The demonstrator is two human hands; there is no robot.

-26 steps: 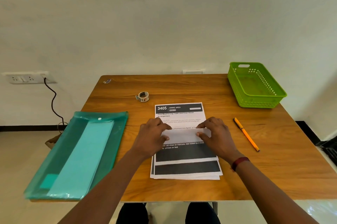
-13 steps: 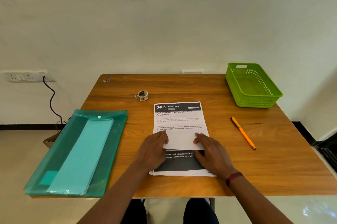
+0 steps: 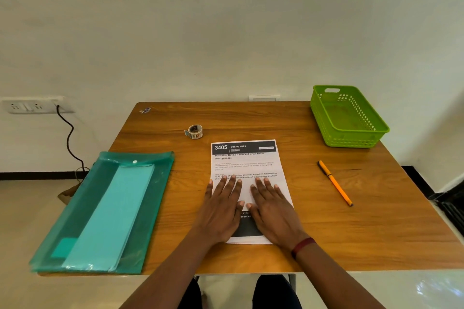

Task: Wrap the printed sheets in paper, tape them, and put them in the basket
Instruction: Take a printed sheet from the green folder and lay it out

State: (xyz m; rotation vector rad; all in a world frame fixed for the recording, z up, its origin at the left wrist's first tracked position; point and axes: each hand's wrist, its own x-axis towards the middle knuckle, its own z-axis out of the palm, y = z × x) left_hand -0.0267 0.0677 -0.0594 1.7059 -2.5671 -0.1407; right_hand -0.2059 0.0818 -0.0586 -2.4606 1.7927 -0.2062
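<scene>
Two flat hands on the printed sheets (image 3: pixel 251 159) at the middle of the wooden table (image 3: pixel 376 220).
A teal plastic folder (image 3: pixel 100 210) lies at the left edge, and a small tape roll (image 3: pixel 195 131) stands behind the sheets. The left hand (image 3: pixel 223 208) and the right hand (image 3: pixel 272 208) reach forward side by side, palms down. The sheets are a flat stack with a black header "3405 DINING AREA" and a dark band near the front edge. All fingers are straight, a little spread, pressing on the paper and gripping nothing. An orange pen (image 3: pixel 335 183) lies to the right, and the green basket (image 3: pixel 347 117) stands at the far right corner.
</scene>
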